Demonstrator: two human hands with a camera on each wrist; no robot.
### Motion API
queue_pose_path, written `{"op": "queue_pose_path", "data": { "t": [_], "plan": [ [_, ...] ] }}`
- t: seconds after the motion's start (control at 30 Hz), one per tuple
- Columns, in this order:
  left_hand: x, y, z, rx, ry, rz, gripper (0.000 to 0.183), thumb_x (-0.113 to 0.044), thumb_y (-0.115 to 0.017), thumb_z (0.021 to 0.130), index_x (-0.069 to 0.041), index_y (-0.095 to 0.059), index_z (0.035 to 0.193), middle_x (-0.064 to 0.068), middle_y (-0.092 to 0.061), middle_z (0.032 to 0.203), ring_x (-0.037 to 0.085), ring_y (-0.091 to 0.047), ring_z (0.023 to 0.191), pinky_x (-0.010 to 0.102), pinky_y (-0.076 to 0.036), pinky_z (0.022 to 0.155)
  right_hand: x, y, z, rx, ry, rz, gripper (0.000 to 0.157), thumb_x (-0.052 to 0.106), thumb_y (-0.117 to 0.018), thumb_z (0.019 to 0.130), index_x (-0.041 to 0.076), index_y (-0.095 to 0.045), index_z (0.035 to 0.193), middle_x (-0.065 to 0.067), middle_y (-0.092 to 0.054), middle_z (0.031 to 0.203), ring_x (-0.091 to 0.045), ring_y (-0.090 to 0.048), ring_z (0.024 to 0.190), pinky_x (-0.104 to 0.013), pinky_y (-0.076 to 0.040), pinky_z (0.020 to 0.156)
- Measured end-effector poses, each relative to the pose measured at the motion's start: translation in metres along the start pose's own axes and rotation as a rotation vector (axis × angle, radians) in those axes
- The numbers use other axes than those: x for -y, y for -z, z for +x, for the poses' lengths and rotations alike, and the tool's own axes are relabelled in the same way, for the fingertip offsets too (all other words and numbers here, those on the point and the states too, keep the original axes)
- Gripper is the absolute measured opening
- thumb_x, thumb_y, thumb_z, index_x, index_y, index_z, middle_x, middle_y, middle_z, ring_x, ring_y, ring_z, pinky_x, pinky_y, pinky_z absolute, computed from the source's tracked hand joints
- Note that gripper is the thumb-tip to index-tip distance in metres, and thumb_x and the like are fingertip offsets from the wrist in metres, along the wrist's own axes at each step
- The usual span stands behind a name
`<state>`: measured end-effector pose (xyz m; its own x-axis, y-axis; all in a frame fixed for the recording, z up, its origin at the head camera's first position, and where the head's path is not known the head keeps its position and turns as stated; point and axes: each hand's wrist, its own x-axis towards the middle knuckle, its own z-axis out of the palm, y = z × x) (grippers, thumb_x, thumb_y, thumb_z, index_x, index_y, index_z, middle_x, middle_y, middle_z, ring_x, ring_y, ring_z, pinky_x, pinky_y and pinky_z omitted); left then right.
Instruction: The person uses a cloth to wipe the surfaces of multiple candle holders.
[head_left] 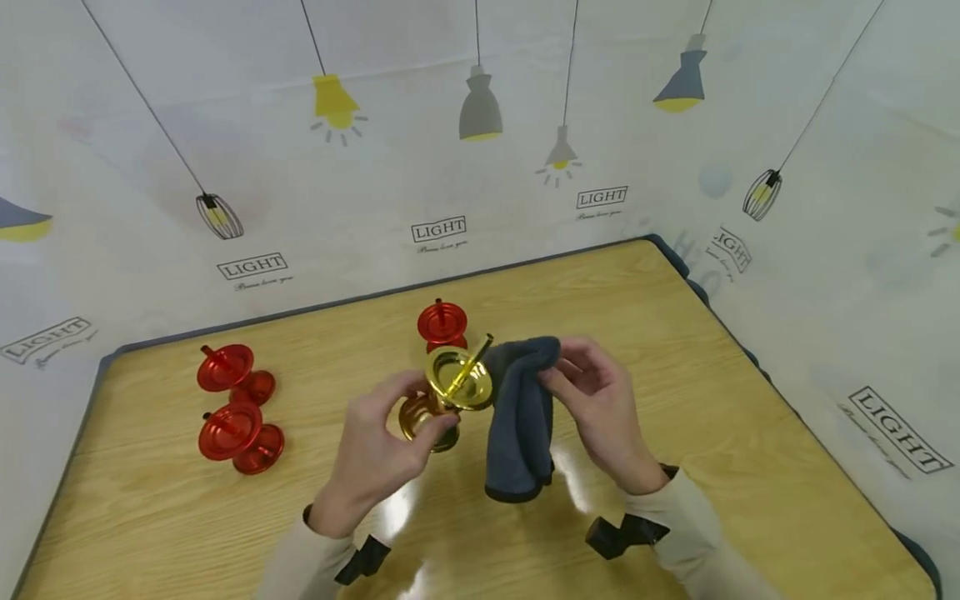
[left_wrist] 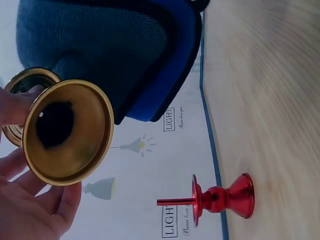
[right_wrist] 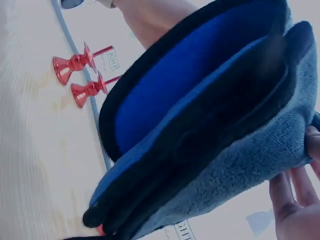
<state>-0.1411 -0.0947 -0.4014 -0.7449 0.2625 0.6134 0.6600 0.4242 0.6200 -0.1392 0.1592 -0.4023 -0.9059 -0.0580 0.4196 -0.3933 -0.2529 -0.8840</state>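
Note:
My left hand (head_left: 378, 437) grips a gold candle holder (head_left: 459, 379) by its stem, thumb in front, with the dish and spike tilted up toward the right. In the left wrist view the hollow underside of its round base (left_wrist: 67, 132) faces the camera. A folded grey-blue cloth (head_left: 519, 425) hangs from my right hand (head_left: 600, 408), which pinches its upper edge. The cloth's top overlaps the dish's right rim in the head view. The right wrist view shows the cloth's bright blue inner side (right_wrist: 165, 95) and dark border.
Two red candle holders (head_left: 225, 367) (head_left: 231, 432) stand on the left of the wooden table (head_left: 135, 517). Another red candle holder (head_left: 442, 323) stands behind the gold one. A wall covering (head_left: 390, 150) printed with lamps rises behind the table's blue edge.

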Motion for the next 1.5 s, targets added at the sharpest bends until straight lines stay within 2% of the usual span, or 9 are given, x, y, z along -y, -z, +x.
{"op": "queue_pose_path", "data": {
  "t": [0.27,0.6,0.83,0.97,1.1,1.17,1.23,1.3,1.5],
  "plan": [
    [-0.007,-0.004,-0.008,0.064,-0.164,0.176,0.039,-0.008,-0.085,0.078,-0.002,-0.071,0.115,0.006,-0.071,0.097,0.022,-0.064,0.088,0.042,-0.050,0.082,-0.007,-0.009,-0.004,0.050,-0.114,-0.035,0.027,-0.005,-0.067,0.094,0.010,-0.066,0.115,0.005,-0.074,0.111,-0.012,-0.070,0.102,-0.025,-0.058,0.085],
    [-0.011,0.001,-0.014,0.276,-0.117,0.155,0.027,-0.009,-0.083,0.084,-0.002,-0.072,0.107,0.000,-0.062,0.086,0.010,-0.050,0.075,0.019,-0.046,0.062,-0.016,-0.007,-0.013,0.237,-0.196,-0.088,0.041,0.003,-0.067,0.096,-0.003,-0.057,0.136,-0.002,-0.069,0.128,-0.014,-0.068,0.112,-0.026,-0.057,0.090],
    [0.005,0.014,-0.009,0.615,0.099,-0.214,0.010,-0.017,-0.071,0.096,-0.009,-0.073,0.101,-0.002,-0.069,0.088,0.002,-0.057,0.075,0.021,-0.052,0.069,-0.023,-0.004,-0.016,0.338,-0.205,-0.052,0.028,0.002,-0.065,0.097,-0.007,-0.060,0.123,0.001,-0.068,0.122,-0.012,-0.068,0.104,-0.026,-0.057,0.084],
    [0.025,0.016,-0.007,0.799,0.297,-0.576,0.020,-0.017,-0.061,0.101,0.001,-0.069,0.100,-0.004,-0.065,0.084,0.002,-0.057,0.075,0.022,-0.050,0.071,-0.027,-0.004,-0.018,0.380,-0.185,-0.009,0.026,-0.003,-0.065,0.096,-0.007,-0.062,0.121,0.001,-0.069,0.121,-0.011,-0.067,0.104,-0.025,-0.055,0.082],
    [0.044,0.008,-0.010,0.877,0.452,-1.012,0.019,-0.018,-0.057,0.100,-0.006,-0.071,0.106,-0.010,-0.062,0.082,0.000,-0.056,0.072,0.018,-0.048,0.067,-0.030,-0.006,-0.020,0.378,-0.169,0.008,0.028,-0.008,-0.063,0.093,-0.003,-0.064,0.120,0.002,-0.069,0.120,-0.012,-0.066,0.108,-0.025,-0.054,0.082],
    [0.048,0.005,-0.013,0.881,0.471,-1.105,0.027,-0.019,-0.055,0.102,0.001,-0.069,0.114,-0.010,-0.067,0.089,0.000,-0.060,0.080,0.018,-0.051,0.073,-0.032,-0.007,-0.021,0.360,-0.161,-0.004,0.029,-0.009,-0.062,0.092,-0.003,-0.064,0.120,0.002,-0.069,0.120,-0.011,-0.066,0.105,-0.024,-0.053,0.080],
    [0.046,0.004,-0.015,0.820,0.460,-1.037,0.035,-0.022,-0.055,0.103,0.006,-0.065,0.122,-0.003,-0.070,0.102,0.001,-0.063,0.091,0.020,-0.053,0.082,-0.034,-0.007,-0.021,0.329,-0.156,-0.023,0.028,-0.008,-0.062,0.092,-0.005,-0.063,0.120,0.003,-0.070,0.119,-0.009,-0.066,0.102,-0.024,-0.054,0.078],
    [0.040,0.003,-0.015,0.698,0.401,-0.831,0.040,-0.022,-0.059,0.103,0.011,-0.060,0.124,0.003,-0.071,0.110,0.003,-0.064,0.099,0.023,-0.054,0.088,-0.036,-0.005,-0.021,0.284,-0.155,-0.045,0.027,-0.007,-0.062,0.093,-0.007,-0.062,0.121,0.003,-0.070,0.118,-0.008,-0.066,0.099,-0.023,-0.054,0.078],
    [0.022,-0.013,-0.022,0.270,0.003,-0.110,0.041,-0.015,-0.085,0.083,-0.004,-0.066,0.119,0.007,-0.071,0.107,0.015,-0.069,0.095,0.026,-0.060,0.080,-0.042,-0.006,-0.021,0.124,-0.162,-0.053,0.026,-0.005,-0.062,0.096,-0.010,-0.060,0.121,0.002,-0.071,0.110,-0.010,-0.068,0.094,-0.023,-0.056,0.078]
  ]
}}
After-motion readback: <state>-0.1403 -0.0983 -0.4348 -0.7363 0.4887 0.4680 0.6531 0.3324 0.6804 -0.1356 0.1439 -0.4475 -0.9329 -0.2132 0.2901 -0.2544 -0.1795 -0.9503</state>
